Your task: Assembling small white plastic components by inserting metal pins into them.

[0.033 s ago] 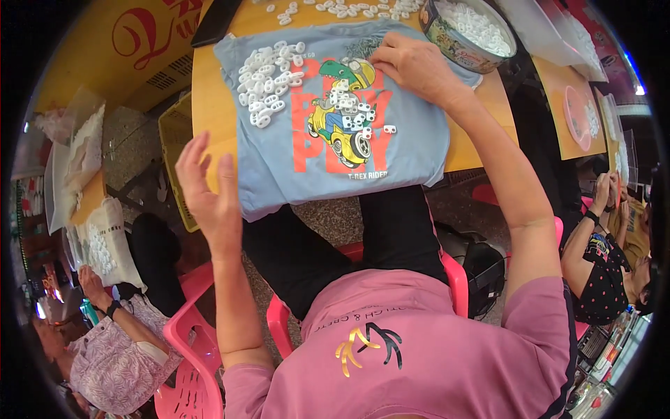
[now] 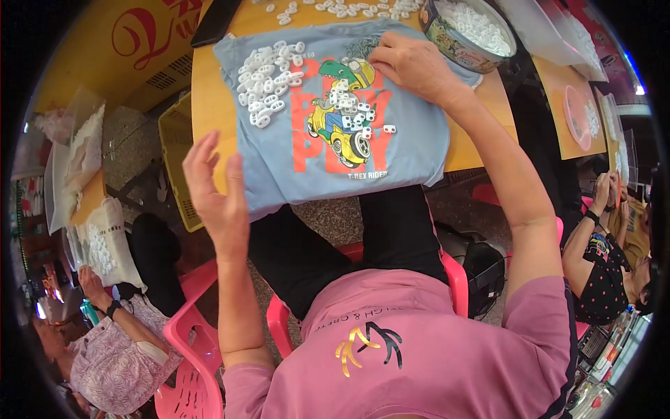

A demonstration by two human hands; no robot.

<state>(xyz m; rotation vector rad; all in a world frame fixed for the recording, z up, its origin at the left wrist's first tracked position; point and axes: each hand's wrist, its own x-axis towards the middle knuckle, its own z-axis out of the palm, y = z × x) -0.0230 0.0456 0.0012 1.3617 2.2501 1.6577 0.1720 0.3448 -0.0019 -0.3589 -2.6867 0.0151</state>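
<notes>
My left hand (image 2: 218, 185) is raised at the near left edge of the table, its fingers apart and nothing in it. At the far right of a blue printed cloth (image 2: 412, 150), my right hand (image 2: 413, 66) has its fingertips pinched together beside a heap of small thin grey pieces (image 2: 363, 47). What the pinch holds, if anything, is hidden. On the cloth's left lies a pile of small white oval plastic pieces (image 2: 262, 84). Several white pieces with dark spots (image 2: 352, 112) are scattered across the middle print.
A round tin (image 2: 466, 56) full of white pieces stands at the far right. More white pieces (image 2: 356, 10) lie along the table's far side (image 2: 209, 77). A yellow crate (image 2: 178, 146) is left of the table. People work at both sides, near a pink chair (image 2: 185, 349).
My left hand has shifted slightly to the right. My right hand stays by the grey heap, and the pieces on the cloth look the same.
</notes>
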